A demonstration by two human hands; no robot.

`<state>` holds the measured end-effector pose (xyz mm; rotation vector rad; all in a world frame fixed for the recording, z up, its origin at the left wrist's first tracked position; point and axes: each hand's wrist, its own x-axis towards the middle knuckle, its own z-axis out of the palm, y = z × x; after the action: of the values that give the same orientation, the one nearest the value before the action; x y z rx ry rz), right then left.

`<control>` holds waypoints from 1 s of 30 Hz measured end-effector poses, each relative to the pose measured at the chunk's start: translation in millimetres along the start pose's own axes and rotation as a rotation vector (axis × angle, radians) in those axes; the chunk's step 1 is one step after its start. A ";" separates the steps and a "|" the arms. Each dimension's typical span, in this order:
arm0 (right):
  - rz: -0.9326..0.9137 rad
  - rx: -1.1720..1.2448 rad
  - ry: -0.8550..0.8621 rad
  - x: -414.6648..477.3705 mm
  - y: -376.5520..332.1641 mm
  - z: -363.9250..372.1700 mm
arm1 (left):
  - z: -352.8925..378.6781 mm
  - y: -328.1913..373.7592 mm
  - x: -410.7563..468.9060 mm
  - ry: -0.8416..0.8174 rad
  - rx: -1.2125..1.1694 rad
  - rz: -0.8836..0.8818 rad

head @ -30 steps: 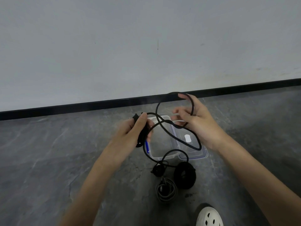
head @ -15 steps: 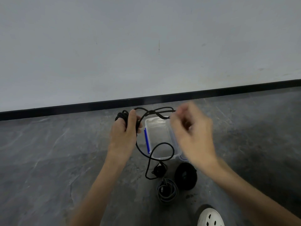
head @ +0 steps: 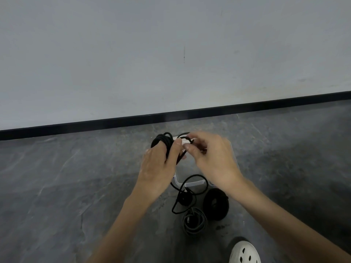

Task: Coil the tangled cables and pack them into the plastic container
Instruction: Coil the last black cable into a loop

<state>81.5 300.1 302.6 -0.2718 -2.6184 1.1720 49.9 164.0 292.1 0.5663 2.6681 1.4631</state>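
Observation:
My left hand grips a bundle of black cable wound around its fingers, held above the floor. My right hand pinches a strand of the same cable just right of the bundle. The loose tail hangs down in loops to the floor. The clear plastic container with blue clips lies under my hands, mostly hidden by them. In front of it lie a grey coiled cable, a black coiled cable and a small black plug.
The dark grey floor runs to a pale wall with a black skirting board. A white perforated shoe shows at the bottom edge, right of centre.
My right hand has swung left and down to meet the left hand. The big open loop is gone; more cable sits wound on my left hand and the tail is shorter.

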 end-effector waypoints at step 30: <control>-0.028 -0.196 -0.607 3.2 21.4 2.8 | -23.2 6.1 9.6 -0.068 -1.190 -0.234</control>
<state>78.9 313.1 285.2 0.1085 -3.2519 1.1210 37.8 151.6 311.2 0.1601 1.2930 2.4072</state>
